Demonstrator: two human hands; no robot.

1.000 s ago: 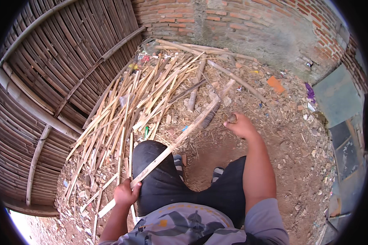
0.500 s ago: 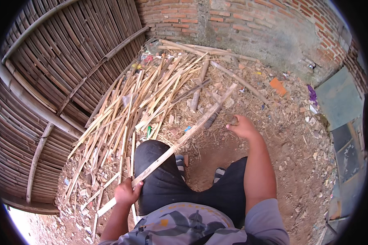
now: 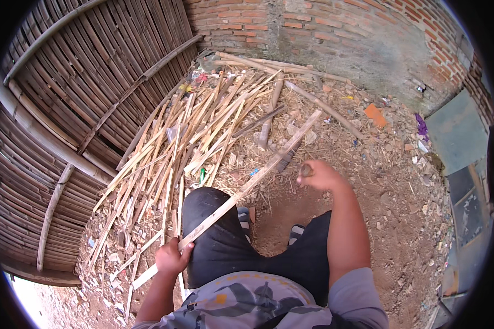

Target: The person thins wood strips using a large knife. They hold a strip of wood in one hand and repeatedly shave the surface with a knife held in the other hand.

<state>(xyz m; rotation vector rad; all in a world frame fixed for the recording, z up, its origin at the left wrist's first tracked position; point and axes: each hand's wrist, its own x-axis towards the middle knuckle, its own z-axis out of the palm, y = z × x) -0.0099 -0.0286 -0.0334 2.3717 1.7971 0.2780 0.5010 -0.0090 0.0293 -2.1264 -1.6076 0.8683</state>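
A long pale bamboo slat [image 3: 233, 202] lies slantwise across my left thigh, its far end up and to the right. My left hand [image 3: 171, 257] is wrapped round its near part. Beneath the far part of the slat sits a dark, ribbed or wrapped piece [image 3: 286, 160]. To the right of it, apart from the slat, my right hand [image 3: 325, 176] is closed on a brown round-ended handle [image 3: 306, 171]. Whatever the handle belongs to cannot be made out.
Many split bamboo strips [image 3: 170, 148] lie heaped on the left beside a bamboo wall [image 3: 82, 109]. Bamboo poles [image 3: 326, 109] rest near the brick wall [image 3: 335, 33]. An orange scrap [image 3: 375, 115], purple cloth [image 3: 421, 127] and grey panels [image 3: 458, 131] are at the right.
My right hand has shifted slightly left and down, turning so that the handle's round end shows more. The left hand and the slat stay nearly in place.
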